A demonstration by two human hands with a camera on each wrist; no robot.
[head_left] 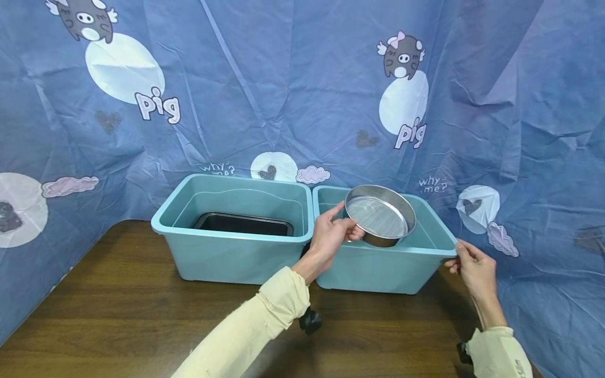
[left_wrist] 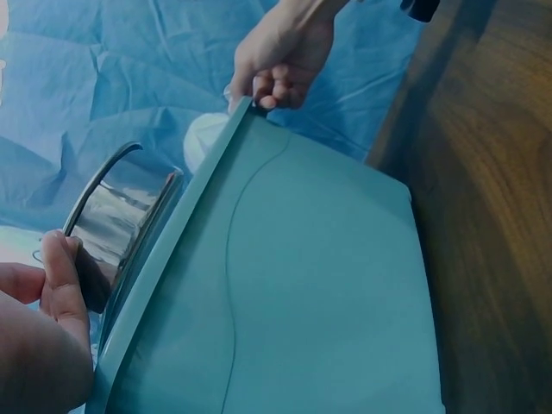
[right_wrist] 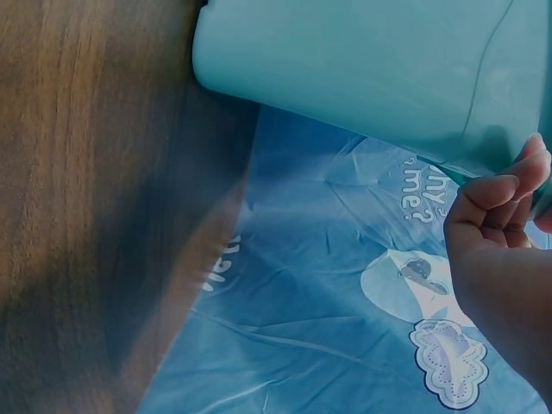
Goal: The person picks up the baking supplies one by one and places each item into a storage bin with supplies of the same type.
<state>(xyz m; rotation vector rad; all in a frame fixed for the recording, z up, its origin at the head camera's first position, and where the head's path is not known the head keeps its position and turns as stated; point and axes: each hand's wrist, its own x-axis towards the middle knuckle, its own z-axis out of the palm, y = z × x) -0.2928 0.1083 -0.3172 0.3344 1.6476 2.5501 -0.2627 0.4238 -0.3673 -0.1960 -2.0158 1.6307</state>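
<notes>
now left hand point(head_left: 331, 236) grips rim of round metal sieve point(head_left: 380, 215), thumb and fingers curled round its edge, sieve tilted, held over right teal bin point(head_left: 378, 268). right hand point(head_left: 475, 265) pinches that bin's right rim corner, fingers curled under lip. left teal bin point(head_left: 227, 252) touches right bin's left side, holds dark baking tray point(head_left: 243, 224). both bins on wooden table point(head_left: 118, 315), blue pig-print cloth point(head_left: 283, 79) behind.
</notes>
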